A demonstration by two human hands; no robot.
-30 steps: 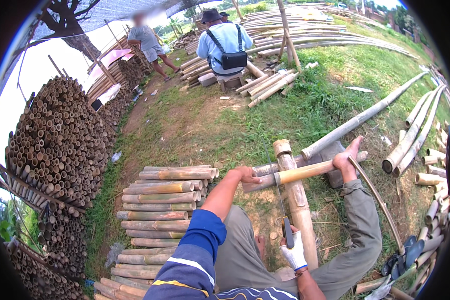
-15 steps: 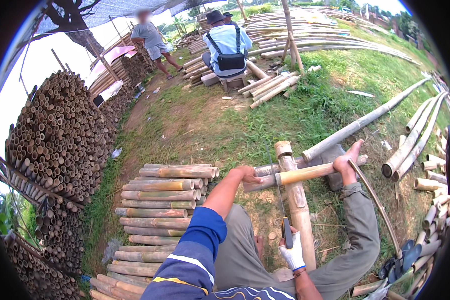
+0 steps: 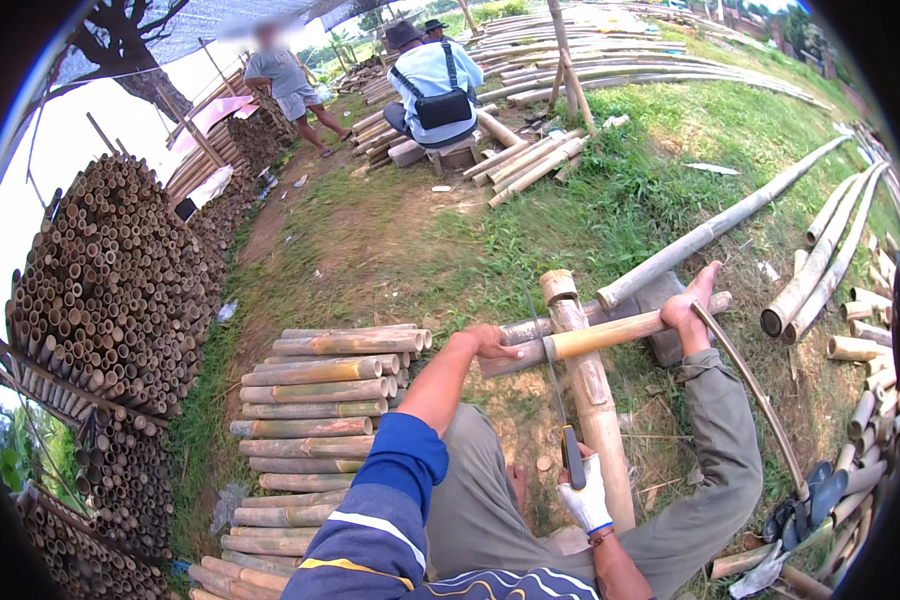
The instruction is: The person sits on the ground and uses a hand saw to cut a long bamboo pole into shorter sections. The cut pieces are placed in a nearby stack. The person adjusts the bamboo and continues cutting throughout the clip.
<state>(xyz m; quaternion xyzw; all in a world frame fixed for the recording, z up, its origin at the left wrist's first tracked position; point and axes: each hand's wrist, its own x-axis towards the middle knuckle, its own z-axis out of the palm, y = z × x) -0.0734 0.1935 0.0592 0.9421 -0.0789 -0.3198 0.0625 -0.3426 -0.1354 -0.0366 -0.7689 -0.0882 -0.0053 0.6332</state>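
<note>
The person sat on the ground with a bamboo section (image 3: 610, 335) laid crosswise over a thicker bamboo post (image 3: 592, 400) that ran away from them between their legs. The left hand (image 3: 485, 342), bare, was closed around the near end of the crosswise bamboo section, fingers wrapped over the top and pressing it down. A bare foot (image 3: 688, 312) held the far end of the same section against a grey block (image 3: 660, 305) on the ground. The right hand (image 3: 582, 492), in a white glove, was clenched fully around the dark handle of a thin-bladed saw (image 3: 548, 370); the blade rose from the fist and met the crosswise section just right of the left hand, where the pale bamboo started.

Just left of the left arm lay a low stack of cut bamboo lengths (image 3: 320, 400), side by side in rows on the grass. Farther left a tall pile of bamboo poles (image 3: 110, 290) showed its round hollow ends. A long bamboo pole (image 3: 730, 220) slanted across the grass beyond the block, and more short pieces (image 3: 850, 300) lay near the right edge. A curved split strip (image 3: 755, 395) arced past the right knee. At the far side, a person in a light blue shirt (image 3: 432, 85) sat on a low stool with their back turned, and another person (image 3: 288, 85) stood well apart near the stacks.
</note>
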